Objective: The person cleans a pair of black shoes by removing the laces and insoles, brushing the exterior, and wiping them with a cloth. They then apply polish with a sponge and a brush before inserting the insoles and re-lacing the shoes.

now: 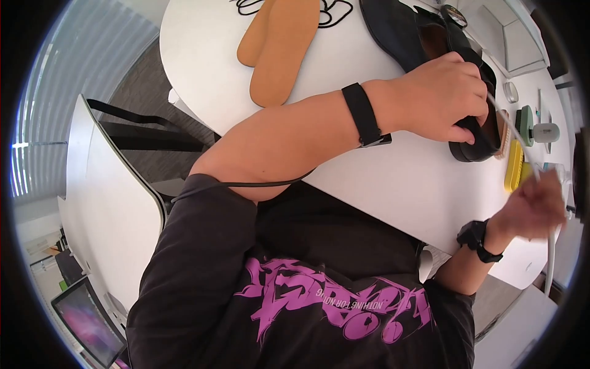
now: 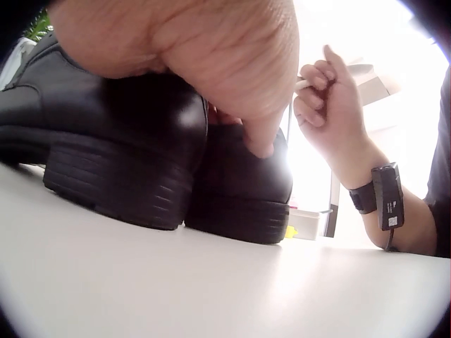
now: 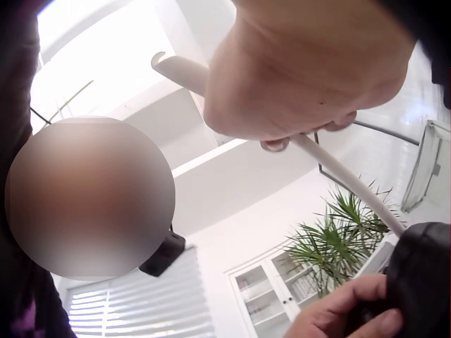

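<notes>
A pair of black leather shoes stands side by side on the white table, the near shoe [image 2: 127,120] and the far shoe [image 2: 239,183] both showing their heels in the left wrist view. My left hand [image 1: 439,98] reaches over them and grips the far one at the heel, fingers curled over its opening. My right hand [image 1: 536,206], raised at the right, grips a long pale shoehorn [image 3: 352,172] by its shaft. The shoehorn's hooked end sticks out behind that hand. Its other end slants down to the shoe in my left hand, the tip hidden there.
Two tan insoles [image 1: 283,58] overlap on the white table [image 1: 203,49], with black laces [image 1: 337,17] beside them. Along the right side lie a green brush [image 1: 524,126], a yellow brush [image 1: 514,166] and a small round tin [image 1: 511,92]. A white chair back [image 1: 114,203] stands at left.
</notes>
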A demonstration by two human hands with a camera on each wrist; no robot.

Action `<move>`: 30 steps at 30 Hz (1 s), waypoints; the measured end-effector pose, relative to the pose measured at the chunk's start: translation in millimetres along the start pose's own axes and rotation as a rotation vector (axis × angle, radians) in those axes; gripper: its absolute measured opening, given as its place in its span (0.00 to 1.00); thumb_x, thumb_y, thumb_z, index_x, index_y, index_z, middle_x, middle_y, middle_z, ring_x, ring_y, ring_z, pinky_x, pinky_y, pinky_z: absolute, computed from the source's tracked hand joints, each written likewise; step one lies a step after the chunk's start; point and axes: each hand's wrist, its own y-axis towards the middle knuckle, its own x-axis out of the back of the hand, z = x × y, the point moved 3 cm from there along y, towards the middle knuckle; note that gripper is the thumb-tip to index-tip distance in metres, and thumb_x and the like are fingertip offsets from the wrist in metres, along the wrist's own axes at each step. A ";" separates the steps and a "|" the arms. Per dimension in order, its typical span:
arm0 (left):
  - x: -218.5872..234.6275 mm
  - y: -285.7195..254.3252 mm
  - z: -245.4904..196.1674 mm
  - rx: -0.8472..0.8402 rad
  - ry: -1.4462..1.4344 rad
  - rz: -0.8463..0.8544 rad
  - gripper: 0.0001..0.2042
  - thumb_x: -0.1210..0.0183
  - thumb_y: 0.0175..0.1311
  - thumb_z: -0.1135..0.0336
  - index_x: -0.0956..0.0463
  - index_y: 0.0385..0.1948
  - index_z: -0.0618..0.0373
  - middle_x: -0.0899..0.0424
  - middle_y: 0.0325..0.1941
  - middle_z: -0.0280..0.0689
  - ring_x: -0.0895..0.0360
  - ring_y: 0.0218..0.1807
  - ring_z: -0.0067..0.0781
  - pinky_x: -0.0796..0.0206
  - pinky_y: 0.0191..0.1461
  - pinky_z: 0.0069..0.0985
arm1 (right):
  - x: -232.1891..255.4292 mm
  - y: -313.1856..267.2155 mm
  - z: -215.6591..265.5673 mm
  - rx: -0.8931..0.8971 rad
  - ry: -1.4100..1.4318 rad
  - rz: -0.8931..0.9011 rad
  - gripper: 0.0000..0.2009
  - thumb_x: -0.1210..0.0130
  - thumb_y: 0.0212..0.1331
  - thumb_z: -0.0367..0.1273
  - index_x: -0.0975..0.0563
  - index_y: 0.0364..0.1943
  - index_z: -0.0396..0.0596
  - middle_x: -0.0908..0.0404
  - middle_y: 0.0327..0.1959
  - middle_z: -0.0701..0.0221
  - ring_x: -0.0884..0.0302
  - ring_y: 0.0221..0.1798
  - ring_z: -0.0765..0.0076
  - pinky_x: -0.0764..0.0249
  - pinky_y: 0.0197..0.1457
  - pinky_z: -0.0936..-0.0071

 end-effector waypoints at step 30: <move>6.4 1.0 -2.6 0.057 -0.142 0.037 0.12 0.19 0.62 0.61 0.11 0.44 0.47 0.13 0.49 0.30 0.18 0.62 0.38 0.33 0.72 0.42 | -13.5 42.0 66.5 0.111 0.358 0.693 0.38 0.29 0.50 0.79 0.21 0.16 0.60 0.18 0.14 0.85 0.37 0.09 0.87 0.53 0.19 0.82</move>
